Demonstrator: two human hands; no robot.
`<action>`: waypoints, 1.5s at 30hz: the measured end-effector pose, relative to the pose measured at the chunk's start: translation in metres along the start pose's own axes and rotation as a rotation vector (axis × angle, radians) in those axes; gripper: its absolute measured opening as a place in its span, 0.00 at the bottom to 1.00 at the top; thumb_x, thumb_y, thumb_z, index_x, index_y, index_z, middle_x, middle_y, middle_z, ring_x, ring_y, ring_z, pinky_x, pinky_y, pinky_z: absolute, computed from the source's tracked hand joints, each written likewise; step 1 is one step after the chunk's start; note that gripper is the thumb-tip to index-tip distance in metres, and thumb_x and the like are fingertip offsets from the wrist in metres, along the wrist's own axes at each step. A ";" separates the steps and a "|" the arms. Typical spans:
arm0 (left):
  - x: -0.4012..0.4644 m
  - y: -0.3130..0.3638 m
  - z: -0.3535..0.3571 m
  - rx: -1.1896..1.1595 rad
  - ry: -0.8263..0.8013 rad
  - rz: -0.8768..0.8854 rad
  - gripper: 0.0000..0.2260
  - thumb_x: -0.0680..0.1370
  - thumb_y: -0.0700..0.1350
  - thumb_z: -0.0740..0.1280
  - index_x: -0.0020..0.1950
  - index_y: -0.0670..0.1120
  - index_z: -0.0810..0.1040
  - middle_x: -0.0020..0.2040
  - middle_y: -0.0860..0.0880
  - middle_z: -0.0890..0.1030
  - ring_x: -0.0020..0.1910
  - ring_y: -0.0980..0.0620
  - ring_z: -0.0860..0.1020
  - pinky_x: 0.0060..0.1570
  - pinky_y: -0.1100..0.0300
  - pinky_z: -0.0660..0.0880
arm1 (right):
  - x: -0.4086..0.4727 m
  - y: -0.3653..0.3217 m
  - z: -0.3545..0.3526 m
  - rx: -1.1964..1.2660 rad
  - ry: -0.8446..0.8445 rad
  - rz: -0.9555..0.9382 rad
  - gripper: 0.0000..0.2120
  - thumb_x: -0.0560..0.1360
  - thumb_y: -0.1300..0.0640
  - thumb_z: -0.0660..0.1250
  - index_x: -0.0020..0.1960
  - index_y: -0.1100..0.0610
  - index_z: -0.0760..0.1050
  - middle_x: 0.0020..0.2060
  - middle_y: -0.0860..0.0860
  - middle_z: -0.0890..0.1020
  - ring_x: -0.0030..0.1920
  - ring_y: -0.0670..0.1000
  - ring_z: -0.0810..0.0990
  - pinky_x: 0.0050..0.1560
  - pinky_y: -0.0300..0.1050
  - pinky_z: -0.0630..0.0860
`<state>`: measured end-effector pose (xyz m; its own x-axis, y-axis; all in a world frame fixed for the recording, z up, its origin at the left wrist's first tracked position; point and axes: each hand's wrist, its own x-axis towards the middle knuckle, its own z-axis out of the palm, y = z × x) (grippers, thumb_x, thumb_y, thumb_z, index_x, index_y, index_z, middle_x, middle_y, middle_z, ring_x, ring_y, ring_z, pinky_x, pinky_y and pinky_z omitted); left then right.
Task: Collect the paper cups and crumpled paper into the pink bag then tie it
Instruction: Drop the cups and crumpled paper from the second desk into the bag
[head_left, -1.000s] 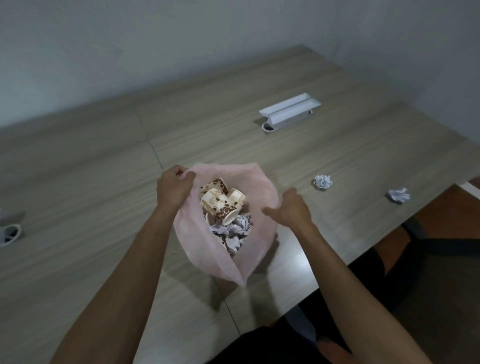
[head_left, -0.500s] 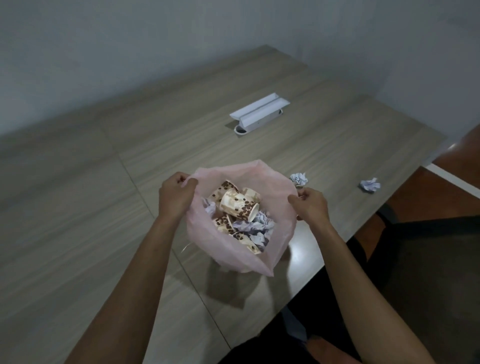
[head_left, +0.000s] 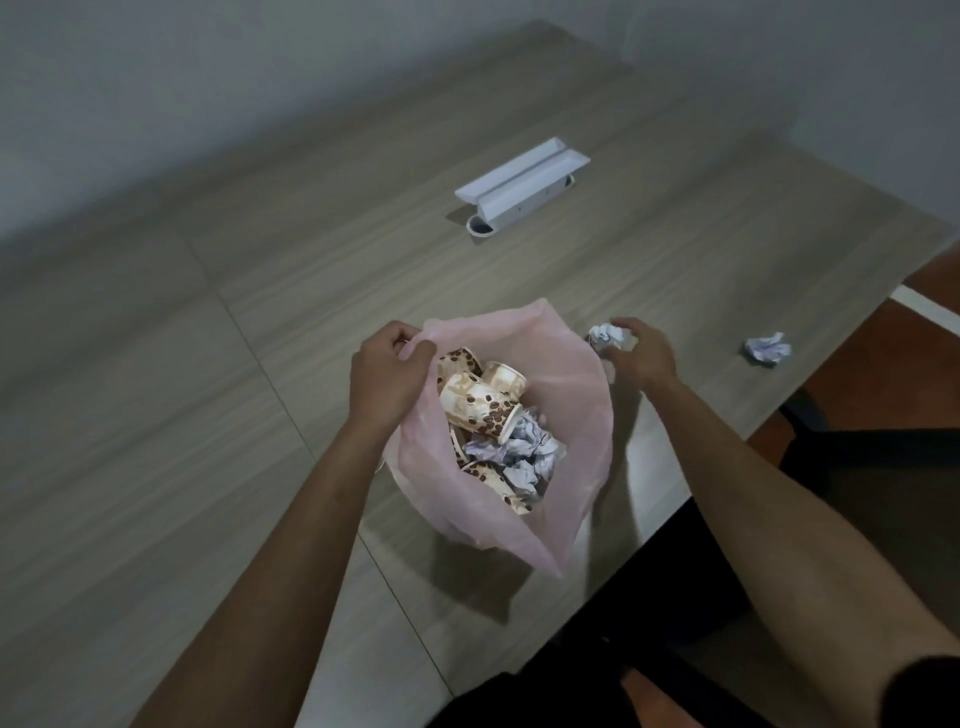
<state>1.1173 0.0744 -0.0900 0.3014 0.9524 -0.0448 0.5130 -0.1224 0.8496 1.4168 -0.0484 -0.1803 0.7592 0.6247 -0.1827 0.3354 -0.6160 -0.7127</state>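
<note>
Pink bag open w/ cups, paper; 2 wads outside

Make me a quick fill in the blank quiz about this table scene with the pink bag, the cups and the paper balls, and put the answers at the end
1. The left hand grips the rim of the pink ____.
2. The right hand reaches to a crumpled paper ball lying on the ____.
3. Inside the pink bag, crumpled paper lies together with patterned paper ____.
4. The number of paper balls on the table, outside the bag, is ____.

Answers: bag; table; cups; two
</note>
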 end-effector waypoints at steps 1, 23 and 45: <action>0.000 -0.001 0.001 0.000 0.001 -0.006 0.03 0.72 0.47 0.67 0.42 0.51 0.80 0.37 0.58 0.82 0.38 0.61 0.79 0.40 0.62 0.74 | 0.007 0.000 0.003 -0.074 -0.039 -0.052 0.22 0.71 0.59 0.74 0.65 0.57 0.77 0.60 0.56 0.81 0.61 0.56 0.79 0.61 0.45 0.72; -0.010 -0.010 -0.011 -0.094 0.035 -0.007 0.05 0.72 0.45 0.67 0.37 0.54 0.78 0.35 0.58 0.80 0.32 0.66 0.76 0.35 0.64 0.71 | -0.093 -0.073 -0.036 0.278 0.296 -0.303 0.09 0.68 0.60 0.76 0.47 0.52 0.84 0.42 0.44 0.84 0.39 0.31 0.78 0.40 0.23 0.69; -0.001 0.028 0.027 -0.085 -0.159 0.057 0.05 0.75 0.46 0.64 0.41 0.51 0.78 0.39 0.55 0.80 0.40 0.54 0.76 0.39 0.60 0.71 | -0.096 -0.063 -0.042 0.368 0.319 -0.095 0.06 0.75 0.58 0.68 0.43 0.48 0.82 0.39 0.41 0.82 0.35 0.33 0.78 0.37 0.23 0.69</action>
<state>1.1528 0.0626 -0.0800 0.4548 0.8877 -0.0716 0.4235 -0.1448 0.8943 1.3461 -0.0895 -0.0895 0.8870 0.4563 0.0706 0.2360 -0.3167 -0.9187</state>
